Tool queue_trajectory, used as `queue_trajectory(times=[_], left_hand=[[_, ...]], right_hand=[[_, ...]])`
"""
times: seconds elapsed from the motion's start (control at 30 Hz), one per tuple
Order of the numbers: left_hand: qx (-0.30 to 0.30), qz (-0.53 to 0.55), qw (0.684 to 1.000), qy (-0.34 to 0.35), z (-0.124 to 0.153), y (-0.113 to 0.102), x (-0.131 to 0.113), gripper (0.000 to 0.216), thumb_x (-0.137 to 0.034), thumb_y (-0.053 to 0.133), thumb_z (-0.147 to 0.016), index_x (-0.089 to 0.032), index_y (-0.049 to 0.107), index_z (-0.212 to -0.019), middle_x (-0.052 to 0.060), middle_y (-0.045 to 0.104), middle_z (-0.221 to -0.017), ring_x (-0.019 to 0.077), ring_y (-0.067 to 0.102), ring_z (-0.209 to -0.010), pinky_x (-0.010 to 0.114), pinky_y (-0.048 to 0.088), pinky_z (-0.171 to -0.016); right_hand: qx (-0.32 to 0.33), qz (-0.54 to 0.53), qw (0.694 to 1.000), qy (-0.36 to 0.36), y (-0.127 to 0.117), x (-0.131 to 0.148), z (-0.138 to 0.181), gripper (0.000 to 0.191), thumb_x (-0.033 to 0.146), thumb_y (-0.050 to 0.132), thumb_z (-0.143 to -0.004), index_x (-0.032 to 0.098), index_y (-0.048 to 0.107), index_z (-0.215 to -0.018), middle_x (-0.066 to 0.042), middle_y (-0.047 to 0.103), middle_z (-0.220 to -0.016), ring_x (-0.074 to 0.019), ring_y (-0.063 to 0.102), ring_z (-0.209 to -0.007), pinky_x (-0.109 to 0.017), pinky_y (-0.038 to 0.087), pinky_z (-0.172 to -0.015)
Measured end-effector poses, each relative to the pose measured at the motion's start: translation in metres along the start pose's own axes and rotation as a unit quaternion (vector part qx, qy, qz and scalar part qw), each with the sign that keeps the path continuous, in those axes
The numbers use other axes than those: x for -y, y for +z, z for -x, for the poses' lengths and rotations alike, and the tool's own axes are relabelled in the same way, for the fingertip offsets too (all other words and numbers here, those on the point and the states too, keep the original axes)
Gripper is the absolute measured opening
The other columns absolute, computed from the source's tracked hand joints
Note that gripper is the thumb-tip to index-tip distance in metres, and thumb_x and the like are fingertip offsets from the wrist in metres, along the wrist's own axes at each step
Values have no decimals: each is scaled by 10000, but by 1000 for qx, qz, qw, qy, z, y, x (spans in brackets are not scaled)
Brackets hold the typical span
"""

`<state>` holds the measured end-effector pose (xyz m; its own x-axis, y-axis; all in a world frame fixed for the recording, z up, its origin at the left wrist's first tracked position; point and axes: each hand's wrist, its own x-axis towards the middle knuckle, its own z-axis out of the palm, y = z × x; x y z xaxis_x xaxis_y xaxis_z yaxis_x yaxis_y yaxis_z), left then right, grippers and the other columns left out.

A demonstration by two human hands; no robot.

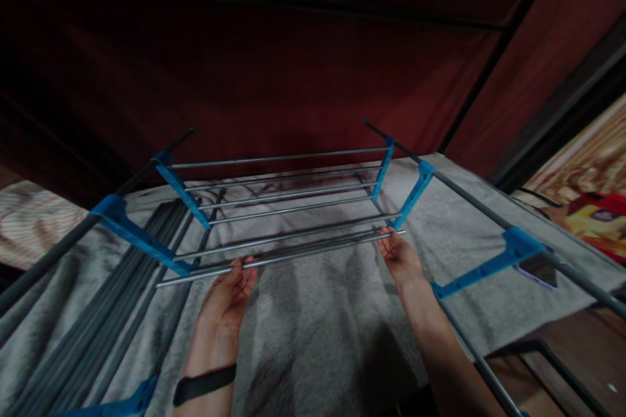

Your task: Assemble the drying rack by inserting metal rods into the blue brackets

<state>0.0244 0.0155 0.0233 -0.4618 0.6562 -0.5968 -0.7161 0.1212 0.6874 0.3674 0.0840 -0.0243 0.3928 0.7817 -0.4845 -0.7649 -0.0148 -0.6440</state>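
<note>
A thin silver metal rod (pixel 313 252) lies across both my hands, in front of a half-built rack. My left hand (pixel 233 290) has its fingers wrapped round the rod near its left end, and that end sticks out past the hand. Close to the rod's right end, my right hand (pixel 397 257) grips it with curled fingers. Just behind, silver crossbars (pixel 288 195) span between blue plastic brackets (pixel 141 238) on the left and a matching blue bracket (pixel 413 192) on the right. The brackets sit on long grey tubes (pixel 469 199). Nearer me on the right, another blue bracket (pixel 479 267) has no visible crossbar.
A bundle of grey tubes (pixel 112 300) rests on the grey cloth (pixel 313 339) at left. Another blue bracket (pixel 122 402) shows at the lower left. Dark red panels (pixel 274 78) rise behind the rack. A red and yellow package (pixel 599 218) sits at far right.
</note>
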Motion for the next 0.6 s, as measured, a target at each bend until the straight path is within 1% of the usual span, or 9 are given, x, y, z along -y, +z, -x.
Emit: queue_trajectory(times=[0.1, 0.23, 0.4, 0.53, 0.6], left_hand=[[18, -7, 1000, -12, 1, 2, 5, 230, 2, 519, -925, -107, 655, -775, 40, 717, -739, 103, 697, -669, 200, 608, -628], [29, -13, 999, -13, -1, 2, 8, 222, 8, 520, -922, -112, 654, -791, 35, 722, -763, 106, 708, -692, 203, 615, -641], [15, -27, 999, -15, -1, 5, 4, 249, 28, 496, -910, -128, 636, -776, 22, 701, -761, 103, 695, -679, 197, 608, -624], [11, -47, 999, -15, 0, 10, -2, 258, 38, 494, -899, -143, 623, -769, 2, 677, -751, 90, 666, -649, 181, 591, -612], [13, -55, 998, -17, 1, 12, -1, 259, 21, 497, -909, -153, 613, -756, -7, 669, -750, 84, 658, -647, 172, 585, -611]], right_hand=[[12, -4, 1000, -3, -1, -3, -1, 166, 71, 587, -910, 209, 643, -835, 30, 741, -762, -82, 711, -677, -191, 601, -688], [27, -6, 1000, -12, -2, -5, -1, 175, 38, 632, -864, 209, 641, -829, 28, 745, -754, -83, 712, -679, -178, 596, -664], [54, -9, 998, -21, -1, -9, -2, 211, 45, 735, -767, 215, 626, -830, 33, 749, -764, -87, 704, -673, -173, 586, -645], [53, -8, 999, -10, 5, -11, 0, 263, 72, 788, -708, 222, 593, -799, 28, 751, -763, -92, 682, -625, -181, 565, -604], [49, -16, 999, -14, 7, -12, 3, 275, 76, 797, -685, 223, 585, -777, 29, 744, -742, -92, 671, -607, -179, 549, -585]])
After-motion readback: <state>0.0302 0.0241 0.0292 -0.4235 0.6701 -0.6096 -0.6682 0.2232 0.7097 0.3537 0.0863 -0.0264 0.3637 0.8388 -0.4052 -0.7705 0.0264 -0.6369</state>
